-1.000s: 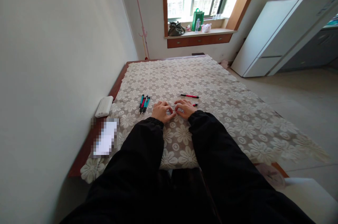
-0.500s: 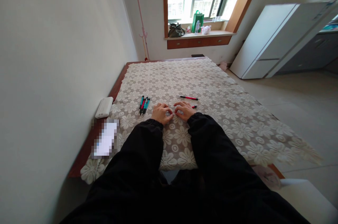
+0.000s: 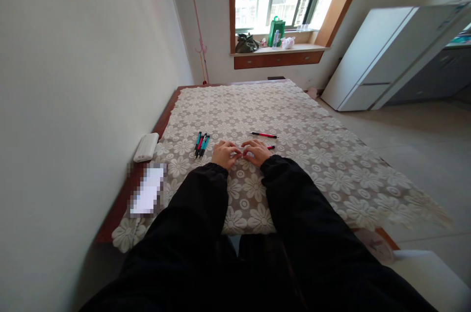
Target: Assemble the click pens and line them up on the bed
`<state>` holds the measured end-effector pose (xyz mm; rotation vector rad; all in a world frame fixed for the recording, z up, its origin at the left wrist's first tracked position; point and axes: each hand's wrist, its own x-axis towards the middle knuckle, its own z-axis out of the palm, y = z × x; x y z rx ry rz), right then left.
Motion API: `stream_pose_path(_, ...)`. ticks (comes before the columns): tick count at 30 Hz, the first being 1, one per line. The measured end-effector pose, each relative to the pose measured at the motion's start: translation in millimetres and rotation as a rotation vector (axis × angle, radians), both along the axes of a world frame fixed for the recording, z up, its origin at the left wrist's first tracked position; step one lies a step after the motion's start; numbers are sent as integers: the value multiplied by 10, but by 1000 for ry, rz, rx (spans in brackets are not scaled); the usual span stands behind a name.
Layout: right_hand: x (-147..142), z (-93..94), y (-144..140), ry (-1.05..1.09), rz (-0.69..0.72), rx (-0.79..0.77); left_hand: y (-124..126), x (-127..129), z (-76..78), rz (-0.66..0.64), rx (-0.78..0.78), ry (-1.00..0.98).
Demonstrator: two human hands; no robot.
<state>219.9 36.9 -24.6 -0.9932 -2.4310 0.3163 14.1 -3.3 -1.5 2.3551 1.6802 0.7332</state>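
Observation:
Both hands meet over the flowered lace tablecloth (image 3: 253,211), fingertips almost touching. My left hand (image 3: 225,154) is curled in a pinch, and so is my right hand (image 3: 256,152); whatever lies between the fingertips is too small to make out. A red and black pen (image 3: 271,147) shows partly from behind my right hand. Beyond it lies another red and black pen (image 3: 264,135), roughly crosswise. Left of my left hand is a group of several teal, red and black pens (image 3: 202,145), lying side by side.
On the wooden table edge at left are a white box-like device (image 3: 146,147) and a blurred-out phone-like object (image 3: 148,190). A wall runs along the left. Past the table stand a pink coat rack (image 3: 196,13), a windowsill with bags (image 3: 276,32) and a white fridge (image 3: 382,57).
The fingertips of my two hands have come closer together. The pens on the cloth lie as before; the view has shifted slightly.

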Motion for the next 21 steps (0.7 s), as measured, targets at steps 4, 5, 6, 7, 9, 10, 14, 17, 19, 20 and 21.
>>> stream_pose_path(4,102,17,60,29,-99,51,-36,-31,80,100,58,-19)
stream_pose_path(5,132,21,77,34,-131,56,-41,-40,88,109,62,-11)
stream_pose_path(6,159,23,92,33,-160,58,-42,-47,90,110,61,-1)
stream_pose_path(7,181,23,105,27,-183,56,-41,-52,87,104,57,9)
stream_pose_path(9,204,18,118,9,-203,49,-34,-59,74,82,45,27)
stream_pose_path(10,204,14,120,1,-197,45,-30,-63,69,73,37,34)
stream_pose_path(14,164,0,108,-10,-151,32,-16,-115,90,64,20,68)
stream_pose_path(17,130,-5,99,-22,-148,10,-6,-208,156,72,2,89)
stream_pose_path(19,116,-7,98,-25,-151,-3,-2,-281,206,64,-26,104)
stream_pose_path(20,111,-9,99,-25,-154,-9,-1,-313,229,62,-42,115)
stream_pose_path(21,108,-11,100,-25,-156,-14,-2,-339,248,64,-57,128)
